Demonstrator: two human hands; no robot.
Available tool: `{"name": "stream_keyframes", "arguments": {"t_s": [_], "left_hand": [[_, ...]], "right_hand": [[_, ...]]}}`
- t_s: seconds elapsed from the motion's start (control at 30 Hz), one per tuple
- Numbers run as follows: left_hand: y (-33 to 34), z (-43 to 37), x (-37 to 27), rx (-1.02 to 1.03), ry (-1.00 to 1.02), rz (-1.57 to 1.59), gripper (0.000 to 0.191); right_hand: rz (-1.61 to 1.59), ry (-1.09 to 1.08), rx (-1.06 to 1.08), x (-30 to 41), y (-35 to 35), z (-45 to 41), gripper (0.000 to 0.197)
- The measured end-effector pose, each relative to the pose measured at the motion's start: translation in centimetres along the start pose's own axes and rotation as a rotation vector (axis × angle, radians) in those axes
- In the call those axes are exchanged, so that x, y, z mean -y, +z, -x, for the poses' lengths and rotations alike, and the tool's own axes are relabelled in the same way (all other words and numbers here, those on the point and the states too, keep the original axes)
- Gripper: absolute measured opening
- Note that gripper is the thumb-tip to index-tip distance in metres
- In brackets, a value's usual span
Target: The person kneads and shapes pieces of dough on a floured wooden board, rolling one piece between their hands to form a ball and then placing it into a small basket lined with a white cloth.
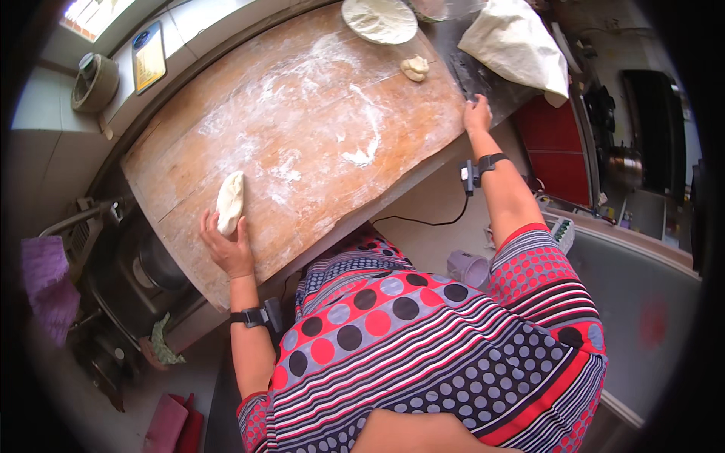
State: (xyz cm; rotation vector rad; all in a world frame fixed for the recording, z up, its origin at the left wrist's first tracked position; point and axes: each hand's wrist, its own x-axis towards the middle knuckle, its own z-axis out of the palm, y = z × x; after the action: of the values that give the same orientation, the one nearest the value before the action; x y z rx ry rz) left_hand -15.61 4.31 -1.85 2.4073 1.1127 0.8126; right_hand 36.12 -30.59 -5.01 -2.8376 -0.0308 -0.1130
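A long pale piece of dough (231,198) lies near the left end of the floured wooden board (317,187). My left hand (229,249) has its thumb and fingers around the near end of that dough. At the board's right edge is my right hand (477,115), with its fingers curled; whether anything small is in them cannot be made out. A smaller lump of dough (415,68) sits on the board near its far right corner. Beyond it stands a round white dish (379,21) with pale, creased contents.
A white cloth-like sack (515,48) lies on the dark counter at the right. To the left are a gas stove (144,272) and a purple cloth (48,286). A lilac bin (469,268) stands on the floor, and a black cable (425,219) runs from my right wrist.
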Motion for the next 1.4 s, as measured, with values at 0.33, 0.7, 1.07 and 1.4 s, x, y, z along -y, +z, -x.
{"name": "stream_keyframes", "arguments": {"t_s": [0.33, 0.7, 1.07, 1.4], "left_hand": [[-0.3, 0.2, 0.7, 0.063, 0.008, -0.133, 0.055], [-0.1, 0.1, -0.1, 0.066, 0.011, -0.138, 0.053], [0.1, 0.0, 0.7, 0.069, 0.04, -0.134, 0.053], [0.0, 0.0, 0.4, 0.083, 0.022, -0.133, 0.053]], "right_hand": [[0.194, -0.048, 0.251, -0.8, -4.1, -2.6, 0.057], [-0.089, -0.761, 0.081, 3.2, -12.6, 12.5, 0.036], [-0.066, -1.7, 0.208, 17.6, -3.1, 20.7, 0.052], [-0.087, -1.633, 0.32, 21.9, 0.2, 21.9, 0.055]]}}
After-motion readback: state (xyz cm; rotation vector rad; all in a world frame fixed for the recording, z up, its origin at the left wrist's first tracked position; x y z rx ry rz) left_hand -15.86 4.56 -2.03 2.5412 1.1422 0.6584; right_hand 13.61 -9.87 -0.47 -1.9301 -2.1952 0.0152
